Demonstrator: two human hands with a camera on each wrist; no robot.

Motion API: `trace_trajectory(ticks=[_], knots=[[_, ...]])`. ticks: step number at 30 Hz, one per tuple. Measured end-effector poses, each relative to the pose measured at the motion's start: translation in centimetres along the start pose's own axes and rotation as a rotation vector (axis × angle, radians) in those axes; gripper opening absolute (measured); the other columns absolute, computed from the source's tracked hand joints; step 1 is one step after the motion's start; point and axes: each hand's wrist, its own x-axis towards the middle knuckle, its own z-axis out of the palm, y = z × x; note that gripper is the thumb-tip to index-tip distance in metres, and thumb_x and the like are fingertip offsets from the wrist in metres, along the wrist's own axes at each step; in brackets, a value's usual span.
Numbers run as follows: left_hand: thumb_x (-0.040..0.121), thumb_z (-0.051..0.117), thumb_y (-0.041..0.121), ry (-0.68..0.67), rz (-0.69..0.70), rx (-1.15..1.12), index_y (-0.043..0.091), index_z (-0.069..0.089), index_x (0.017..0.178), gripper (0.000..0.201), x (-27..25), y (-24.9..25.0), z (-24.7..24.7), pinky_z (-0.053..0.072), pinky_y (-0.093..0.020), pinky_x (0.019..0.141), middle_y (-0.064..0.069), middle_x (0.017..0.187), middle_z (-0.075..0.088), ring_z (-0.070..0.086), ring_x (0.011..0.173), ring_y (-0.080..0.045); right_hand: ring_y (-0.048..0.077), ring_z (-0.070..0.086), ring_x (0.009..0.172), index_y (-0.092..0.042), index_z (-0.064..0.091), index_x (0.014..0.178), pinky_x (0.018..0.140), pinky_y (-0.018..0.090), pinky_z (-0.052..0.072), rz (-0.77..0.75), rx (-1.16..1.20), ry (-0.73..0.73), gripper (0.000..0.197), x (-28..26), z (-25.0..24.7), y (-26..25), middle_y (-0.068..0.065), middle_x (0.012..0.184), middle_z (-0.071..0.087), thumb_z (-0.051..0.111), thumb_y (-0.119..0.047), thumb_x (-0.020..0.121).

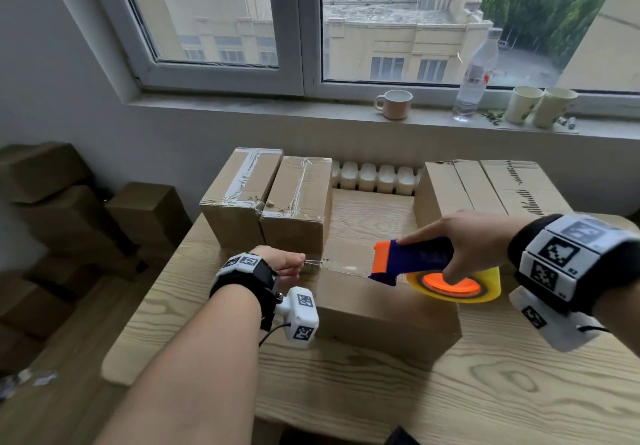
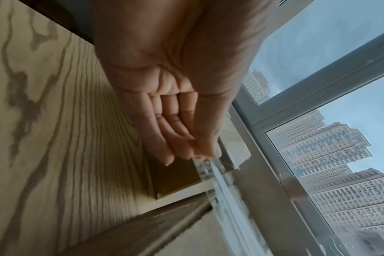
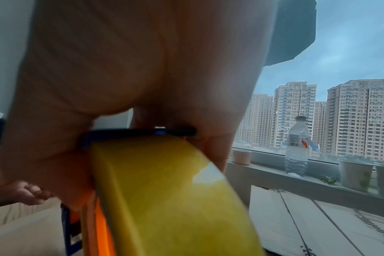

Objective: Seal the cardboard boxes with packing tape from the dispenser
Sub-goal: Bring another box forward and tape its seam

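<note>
A cardboard box (image 1: 381, 309) lies on the wooden table (image 1: 485, 392) in front of me. My left hand (image 1: 287, 264) pinches the free end of a clear tape strip (image 1: 339, 266) at the box's left edge; the left wrist view shows thumb and fingers closed on the tape (image 2: 205, 166). My right hand (image 1: 464, 244) grips a blue and orange tape dispenser (image 1: 408, 259) carrying a yellow tape roll (image 1: 460, 283), held just above the box's top. The strip runs taut between both hands. In the right wrist view the yellow roll (image 3: 164, 199) fills the middle.
Two taped boxes (image 1: 270, 199) stand at the table's back left, and larger flat boxes (image 1: 485, 188) at the back right. A radiator (image 1: 374, 176) sits behind. The windowsill holds a mug (image 1: 394, 103), a water bottle (image 1: 476, 77) and two cups (image 1: 540, 105). Several boxes (image 1: 69, 202) are stacked on the floor left.
</note>
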Motion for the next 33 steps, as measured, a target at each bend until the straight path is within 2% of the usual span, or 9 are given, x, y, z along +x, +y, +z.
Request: trace_trajectory(ticks=[4, 9, 14, 17, 20, 22, 26, 30, 33], knots=[[0.092, 0.06, 0.004, 0.015, -0.029, 0.002, 0.0, 0.062, 0.076, 0.017, 0.9, -0.5, 0.3, 0.053, -0.019, 0.043, -0.005, 0.046, 0.059, 0.054, 0.036, -0.008, 0.007, 0.052, 0.093, -0.056, 0.037, 0.137, 0.077, 0.024, 0.048, 0.007, 0.004, -0.021, 0.077, 0.4, 0.4, 0.1, -0.016, 0.113, 0.056, 0.07, -0.028, 0.073], [0.091, 0.062, 0.004, 0.051, -0.027, 0.015, 0.0, 0.062, 0.071, 0.021, 1.9, -1.5, 0.9, 0.052, -0.018, 0.042, -0.005, 0.048, 0.058, 0.05, 0.034, -0.008, 0.011, 0.053, 0.095, -0.057, 0.037, 0.136, 0.08, 0.028, 0.05, 0.007, -0.021, -0.04, 0.077, 1.1, 0.7, 0.0, -0.016, 0.113, 0.058, 0.069, -0.031, 0.071], [0.097, 0.051, 0.006, -0.037, -0.076, 0.034, 0.005, 0.051, 0.067, 0.03, 2.3, -2.5, 1.8, 0.037, -0.021, 0.053, -0.004, 0.067, 0.04, 0.035, 0.054, -0.014, 0.012, 0.052, 0.095, -0.055, 0.038, 0.136, 0.074, 0.027, 0.046, 0.023, -0.04, -0.082, 0.076, 1.9, 0.8, -0.4, -0.015, 0.112, 0.056, 0.069, -0.031, 0.072], [0.092, 0.062, 0.011, -0.039, -0.103, 0.056, -0.005, 0.062, 0.084, 0.018, 1.5, -2.0, 2.7, 0.054, -0.026, 0.058, -0.014, 0.078, 0.062, 0.062, 0.063, -0.019, 0.013, 0.051, 0.092, -0.054, 0.039, 0.137, 0.071, 0.027, 0.043, 0.028, -0.07, -0.081, 0.074, 2.4, 0.9, -0.9, -0.015, 0.106, 0.054, 0.068, -0.032, 0.072], [0.071, 0.082, 0.035, 0.112, 0.001, 0.268, -0.005, 0.06, 0.113, 0.062, 2.8, -1.7, 2.5, 0.058, -0.037, 0.08, -0.018, 0.102, 0.069, 0.07, 0.091, -0.029, 0.013, 0.051, 0.093, -0.052, 0.04, 0.137, 0.073, 0.027, 0.044, 0.024, -0.089, -0.068, 0.074, 2.6, 1.0, -1.1, -0.016, 0.105, 0.054, 0.068, -0.033, 0.071], [0.074, 0.08, 0.033, 0.143, 0.116, 0.299, 0.001, 0.061, 0.112, 0.053, 2.6, -0.8, 2.2, 0.059, -0.04, 0.076, -0.011, 0.089, 0.068, 0.068, 0.077, -0.022, 0.012, 0.05, 0.092, -0.052, 0.04, 0.137, 0.071, 0.026, 0.043, 0.027, -0.089, -0.052, 0.074, 2.6, 1.1, -1.0, -0.017, 0.103, 0.054, 0.067, -0.033, 0.071], [0.078, 0.077, 0.033, -0.052, 0.156, 0.489, 0.011, 0.059, 0.094, 0.033, 2.0, 0.1, 3.3, 0.055, -0.026, 0.061, -0.005, 0.092, 0.067, 0.064, 0.076, -0.012, 0.012, 0.05, 0.09, -0.051, 0.041, 0.137, 0.071, 0.027, 0.044, 0.016, -0.088, -0.04, 0.074, 2.5, 1.1, -1.1, -0.017, 0.1, 0.053, 0.067, -0.033, 0.071], [0.075, 0.081, 0.027, -0.005, 0.299, 0.658, 0.014, 0.06, 0.079, 0.025, 2.9, 0.2, 2.9, 0.058, -0.032, 0.067, -0.002, 0.076, 0.066, 0.062, 0.065, -0.011, 0.014, 0.051, 0.087, -0.051, 0.037, 0.139, 0.063, 0.025, 0.039, 0.026, -0.113, -0.075, 0.08, 2.2, 0.9, -1.3, -0.015, 0.096, 0.052, 0.069, -0.031, 0.069], [0.074, 0.081, 0.031, 0.066, 0.339, 0.683, 0.017, 0.063, 0.071, 0.023, 3.3, 0.3, 1.6, 0.056, -0.031, 0.067, 0.0, 0.071, 0.065, 0.06, 0.067, -0.013, 0.016, 0.051, 0.091, -0.051, 0.034, 0.141, 0.066, 0.026, 0.04, 0.011, -0.111, -0.106, 0.082, 2.2, 0.5, -2.1, -0.013, 0.101, 0.051, 0.07, -0.03, 0.07]])
